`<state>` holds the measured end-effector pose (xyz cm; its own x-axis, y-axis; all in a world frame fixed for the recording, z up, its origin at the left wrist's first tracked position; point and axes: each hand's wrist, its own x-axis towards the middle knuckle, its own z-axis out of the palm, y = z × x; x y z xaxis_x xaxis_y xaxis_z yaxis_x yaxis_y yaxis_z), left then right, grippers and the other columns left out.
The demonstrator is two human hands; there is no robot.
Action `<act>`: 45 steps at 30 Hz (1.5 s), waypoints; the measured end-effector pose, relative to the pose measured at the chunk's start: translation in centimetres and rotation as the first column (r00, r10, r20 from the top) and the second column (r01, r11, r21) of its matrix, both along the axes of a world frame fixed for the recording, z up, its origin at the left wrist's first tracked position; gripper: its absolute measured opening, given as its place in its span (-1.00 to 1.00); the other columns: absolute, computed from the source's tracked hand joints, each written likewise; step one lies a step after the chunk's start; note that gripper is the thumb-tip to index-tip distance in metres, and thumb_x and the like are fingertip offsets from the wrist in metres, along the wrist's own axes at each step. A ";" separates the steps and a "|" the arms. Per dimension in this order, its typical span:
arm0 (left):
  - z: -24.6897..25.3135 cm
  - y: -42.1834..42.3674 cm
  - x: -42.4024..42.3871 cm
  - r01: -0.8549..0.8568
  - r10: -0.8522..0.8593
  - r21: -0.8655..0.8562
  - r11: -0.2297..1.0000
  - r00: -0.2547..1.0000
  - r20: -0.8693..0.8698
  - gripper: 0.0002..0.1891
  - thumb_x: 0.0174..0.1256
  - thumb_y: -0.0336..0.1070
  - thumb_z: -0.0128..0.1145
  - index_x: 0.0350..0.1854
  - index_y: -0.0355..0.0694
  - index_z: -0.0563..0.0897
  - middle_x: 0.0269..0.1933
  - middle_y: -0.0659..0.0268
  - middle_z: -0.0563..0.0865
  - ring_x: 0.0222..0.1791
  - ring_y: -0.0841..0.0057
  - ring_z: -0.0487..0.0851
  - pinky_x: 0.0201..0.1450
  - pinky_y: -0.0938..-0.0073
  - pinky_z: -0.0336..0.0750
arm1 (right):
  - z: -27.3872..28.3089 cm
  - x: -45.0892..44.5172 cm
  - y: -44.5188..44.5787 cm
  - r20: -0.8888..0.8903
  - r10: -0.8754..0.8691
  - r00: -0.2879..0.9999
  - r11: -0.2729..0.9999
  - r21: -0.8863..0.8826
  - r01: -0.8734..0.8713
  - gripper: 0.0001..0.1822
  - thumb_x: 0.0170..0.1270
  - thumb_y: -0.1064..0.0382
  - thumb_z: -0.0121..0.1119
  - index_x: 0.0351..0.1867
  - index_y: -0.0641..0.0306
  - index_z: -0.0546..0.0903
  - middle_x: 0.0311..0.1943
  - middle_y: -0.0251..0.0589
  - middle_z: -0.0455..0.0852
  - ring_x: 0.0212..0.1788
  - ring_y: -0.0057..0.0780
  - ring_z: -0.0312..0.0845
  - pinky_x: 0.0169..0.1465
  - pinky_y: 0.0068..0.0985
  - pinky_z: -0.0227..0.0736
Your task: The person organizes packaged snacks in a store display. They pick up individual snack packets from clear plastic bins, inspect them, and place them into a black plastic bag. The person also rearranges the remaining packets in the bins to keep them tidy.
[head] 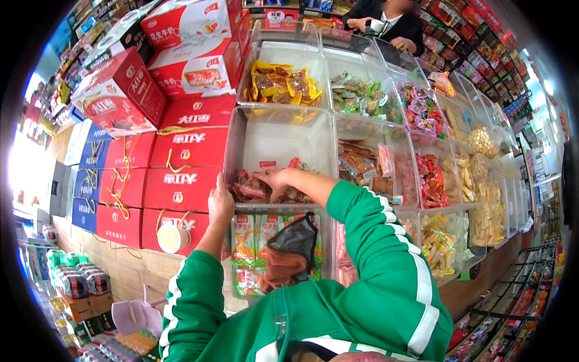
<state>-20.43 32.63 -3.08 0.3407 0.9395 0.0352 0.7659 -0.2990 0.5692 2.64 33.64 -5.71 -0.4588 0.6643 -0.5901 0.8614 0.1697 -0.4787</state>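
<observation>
A clear plastic bin (pixel 289 135) lies before me, with red-and-brown wrapped snack packets (pixel 251 186) gathered at its near end. My right hand (pixel 277 180) reaches down into the bin among the packets, its fingers spread; whether it grips one cannot be told. At the bin's left wall is my left hand (pixel 221 199), upright against the edge, a finger pointing up along it; its grip is partly hidden. A black and brown cloth (pixel 291 253) rests on green-and-red snack packs (pixel 244 240) in the nearer bin.
Red gift boxes (pixel 185 149) with gold cords stand stacked at the left, a paper cup (pixel 173 238) on the near one. More bins hold yellow packets (pixel 282 86) and flat brown packets (pixel 362 163). Across the display, a person (pixel 384 27) holds a white cup.
</observation>
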 end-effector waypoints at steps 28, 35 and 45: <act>-0.5 0.1 0.0 0.006 -0.004 0.039 0.999 0.998 -0.057 -0.47 0.26 -0.43 -0.16 0.32 -0.21 0.15 -0.20 -0.10 0.64 -0.21 -0.04 0.58 -0.16 0.07 0.44 | -0.3 -3.6 -3.4 0.147 -0.473 0.869 0.863 0.276 0.423 -0.13 -0.01 0.15 0.31 0.34 -0.35 0.11 0.28 0.00 0.21 0.24 0.11 0.22 0.11 0.33 0.06; -0.6 0.3 -0.1 0.020 -0.019 0.022 1.000 1.000 -0.021 -0.46 0.27 -0.38 -0.16 0.33 -0.20 0.12 -0.19 -0.15 0.62 -0.21 -0.06 0.58 -0.13 0.04 0.44 | -0.1 -3.6 -3.7 0.113 -0.486 0.866 0.842 0.325 0.430 -0.26 0.10 0.25 0.15 0.33 -0.33 0.14 0.26 0.03 0.23 0.18 0.15 0.29 0.10 0.34 0.05; -0.3 0.2 0.2 0.012 -0.009 0.030 0.999 0.997 -0.076 -0.47 0.30 -0.38 -0.16 0.33 -0.23 0.12 -0.19 -0.11 0.63 -0.20 -0.04 0.58 -0.14 0.06 0.44 | -0.8 -3.5 -3.6 0.084 -0.510 0.856 0.819 0.351 0.454 -0.28 0.11 0.26 0.14 0.32 -0.32 0.19 0.24 0.03 0.28 0.17 0.13 0.32 0.11 0.31 0.08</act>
<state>-20.19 32.81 -3.34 0.3534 0.9347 0.0370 0.8032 -0.3235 0.5002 -0.84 30.06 -6.47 0.0553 0.9331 -0.3553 0.9331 -0.1749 -0.3141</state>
